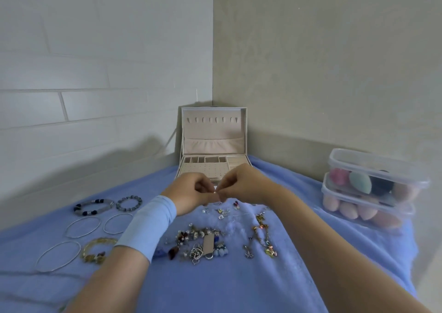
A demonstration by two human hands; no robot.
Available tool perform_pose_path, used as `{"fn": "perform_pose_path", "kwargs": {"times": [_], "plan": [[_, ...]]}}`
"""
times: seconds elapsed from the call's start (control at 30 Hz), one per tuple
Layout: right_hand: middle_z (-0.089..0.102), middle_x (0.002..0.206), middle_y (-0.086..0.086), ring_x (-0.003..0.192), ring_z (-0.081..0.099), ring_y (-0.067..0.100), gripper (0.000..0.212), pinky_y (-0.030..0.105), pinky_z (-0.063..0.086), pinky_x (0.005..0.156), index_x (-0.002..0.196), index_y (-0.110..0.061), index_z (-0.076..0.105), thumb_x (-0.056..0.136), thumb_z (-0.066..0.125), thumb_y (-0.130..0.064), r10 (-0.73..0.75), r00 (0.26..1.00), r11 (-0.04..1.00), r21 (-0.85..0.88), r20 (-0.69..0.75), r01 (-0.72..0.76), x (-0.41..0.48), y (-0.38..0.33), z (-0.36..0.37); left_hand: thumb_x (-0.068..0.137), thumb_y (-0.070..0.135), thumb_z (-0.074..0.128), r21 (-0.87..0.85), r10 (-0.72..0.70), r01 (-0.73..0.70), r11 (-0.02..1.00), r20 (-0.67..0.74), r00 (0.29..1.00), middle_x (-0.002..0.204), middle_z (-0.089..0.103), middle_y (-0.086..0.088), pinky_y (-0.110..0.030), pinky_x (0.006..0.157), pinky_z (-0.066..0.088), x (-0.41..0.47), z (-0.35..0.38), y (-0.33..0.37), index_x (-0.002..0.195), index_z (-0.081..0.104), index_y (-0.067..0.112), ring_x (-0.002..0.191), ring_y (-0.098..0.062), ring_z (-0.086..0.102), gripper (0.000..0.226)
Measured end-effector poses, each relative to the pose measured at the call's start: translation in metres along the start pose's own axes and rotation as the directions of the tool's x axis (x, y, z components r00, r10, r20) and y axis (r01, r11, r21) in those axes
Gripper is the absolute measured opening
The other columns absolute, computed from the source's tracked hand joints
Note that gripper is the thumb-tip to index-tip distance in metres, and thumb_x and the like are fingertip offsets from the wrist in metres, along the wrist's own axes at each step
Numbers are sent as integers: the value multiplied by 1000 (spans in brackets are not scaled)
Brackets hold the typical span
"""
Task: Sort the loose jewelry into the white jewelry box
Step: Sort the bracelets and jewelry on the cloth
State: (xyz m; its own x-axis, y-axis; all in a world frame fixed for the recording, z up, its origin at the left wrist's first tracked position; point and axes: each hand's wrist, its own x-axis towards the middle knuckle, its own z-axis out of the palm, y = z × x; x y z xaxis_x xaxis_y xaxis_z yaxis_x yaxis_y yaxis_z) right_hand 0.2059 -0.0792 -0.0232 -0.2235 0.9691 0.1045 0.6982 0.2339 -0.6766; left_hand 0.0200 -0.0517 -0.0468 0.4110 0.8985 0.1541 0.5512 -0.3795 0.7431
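Blue towelling [215, 286] covers the table in front of you, and the loose jewelry lies spread over it. Your left hand [189, 195] and right hand [241, 186] meet just in front of the white jewelry box [212, 133]. The fingers of both are curled, and their tips pinch one tiny bright piece [216, 192] between them; it is too small to tell what kind of piece it is. A pale blue wristband [148, 226] wraps your left wrist. The box stands at the far edge of the towelling, in the corner of the walls. Its lid is raised upright and shows a row of hooks and a gathered pocket inside. The base has small compartments along the back and a panel dotted with holes in front, partly hidden by your hands. Just below your hands lie a few small earrings [222, 211]. Nearer to you is a tangled heap of charms and pearls [201, 243], and to its right lies a gold chain with charms [262, 236]. On your left, apart from the heap, lie a dark-and-grey beaded bracelet [93, 207], a grey-green bead bracelet [129, 203] beside it, three thin silver bangles [82, 227] and a gold bracelet [96, 250]. At the right edge an upper clear tub [373, 176] sits stacked on a lower clear tub [366, 208], both holding coloured makeup sponges.
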Motion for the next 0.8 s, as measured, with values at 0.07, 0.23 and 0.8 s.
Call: {"fn": "perform_pose_path", "kwargs": {"times": [0.07, 0.23, 0.8], "plan": [[65, 56, -11, 43, 45, 0, 2, 19, 40, 48, 81, -15, 80, 80, 80, -17, -14, 997, 997, 74, -76, 19, 10, -8, 9, 76, 31, 82, -26, -1, -1, 1000, -74, 997, 75, 73, 0, -43, 79, 56, -4, -16, -6, 81, 70, 22, 73, -21, 68, 16], [69, 60, -9, 45, 44, 1, 4, 18, 38, 48, 78, -15, 80, 79, 79, -19, -34, 993, 992, 114, -115, 47, 37, -29, 43, 77, 28, 82, -59, -40, 29, 998, -191, 981, 81, 74, -5, -41, 82, 56, -18, -44, -31, 83, 74, 24, 77, -21, 69, 11], [57, 51, -12, 54, 50, 4, 31, 21, 40, 55, 50, -33, 64, 77, 77, -25, -61, 994, 938, -333, 96, 90, 69, -59, 125, 82, 33, 74, 425, -242, 230, 875, -26, 970, 96, 67, 12, -23, 76, 45, -53, -69, -74, 84, 70, 32, 89, -11, 62, 4]]}}
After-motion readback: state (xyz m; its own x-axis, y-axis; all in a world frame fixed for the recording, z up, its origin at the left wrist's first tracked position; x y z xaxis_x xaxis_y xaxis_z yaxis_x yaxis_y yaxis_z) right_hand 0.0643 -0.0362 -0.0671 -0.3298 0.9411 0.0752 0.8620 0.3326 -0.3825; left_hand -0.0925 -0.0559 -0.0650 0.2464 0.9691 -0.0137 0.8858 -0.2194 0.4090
